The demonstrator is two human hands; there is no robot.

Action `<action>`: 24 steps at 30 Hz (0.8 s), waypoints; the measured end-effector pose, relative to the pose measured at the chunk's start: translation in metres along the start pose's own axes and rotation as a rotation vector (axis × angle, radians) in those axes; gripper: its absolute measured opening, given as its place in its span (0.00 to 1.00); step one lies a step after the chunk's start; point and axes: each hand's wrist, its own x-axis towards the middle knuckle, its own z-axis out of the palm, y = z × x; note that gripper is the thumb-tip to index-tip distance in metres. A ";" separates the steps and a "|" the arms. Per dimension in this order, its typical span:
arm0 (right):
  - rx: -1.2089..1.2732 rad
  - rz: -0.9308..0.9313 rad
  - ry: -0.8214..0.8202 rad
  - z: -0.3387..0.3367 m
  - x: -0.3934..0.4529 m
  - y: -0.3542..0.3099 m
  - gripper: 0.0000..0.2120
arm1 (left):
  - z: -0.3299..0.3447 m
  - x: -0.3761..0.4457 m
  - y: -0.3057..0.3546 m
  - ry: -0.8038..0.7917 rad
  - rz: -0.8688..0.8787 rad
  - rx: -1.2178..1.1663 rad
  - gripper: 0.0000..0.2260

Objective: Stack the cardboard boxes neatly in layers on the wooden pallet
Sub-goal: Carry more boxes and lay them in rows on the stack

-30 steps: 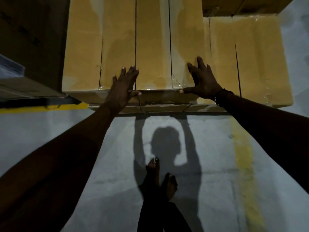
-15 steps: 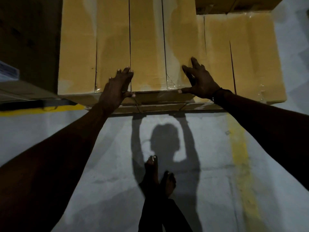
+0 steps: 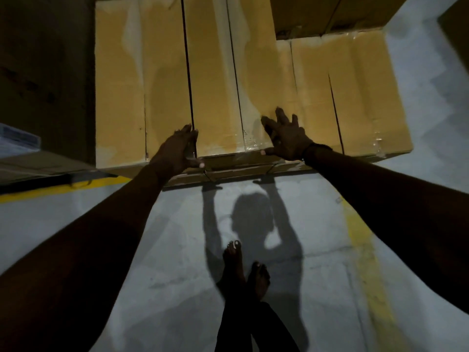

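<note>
Both hands barely shifted: your left hand (image 3: 177,148) and right hand (image 3: 286,138) lay flat, fingers (image 3: 279,115) spread, on the box (image 3: 215,85) in the top layer. Stiff, taped, probably heavy, so you'd want its near edge.

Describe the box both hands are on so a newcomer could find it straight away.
Start at the tall stack of cardboard boxes above the grey floor. On its top layer, take the long box between the two dark gaps. It alone has the left hand at its near left corner and the right hand at its right edge.
</note>
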 end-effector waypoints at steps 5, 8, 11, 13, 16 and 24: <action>0.263 0.068 0.126 -0.044 -0.065 -0.020 0.42 | -0.026 -0.043 0.066 0.144 -0.020 -0.118 0.37; 0.421 0.142 0.189 -0.083 -0.126 -0.025 0.38 | -0.046 -0.079 0.112 0.280 0.035 -0.204 0.25; 0.511 0.184 0.270 -0.123 -0.191 -0.019 0.35 | -0.067 -0.110 0.164 0.323 0.030 -0.324 0.20; 0.547 0.216 0.350 -0.149 -0.241 -0.011 0.33 | -0.081 -0.131 0.207 0.286 0.013 -0.438 0.18; 0.587 0.284 0.478 -0.178 -0.315 0.008 0.30 | -0.094 -0.154 0.266 0.241 0.078 -0.497 0.14; 0.716 0.596 0.706 -0.172 -0.503 0.086 0.27 | -0.082 -0.179 0.428 0.058 0.266 -0.477 0.11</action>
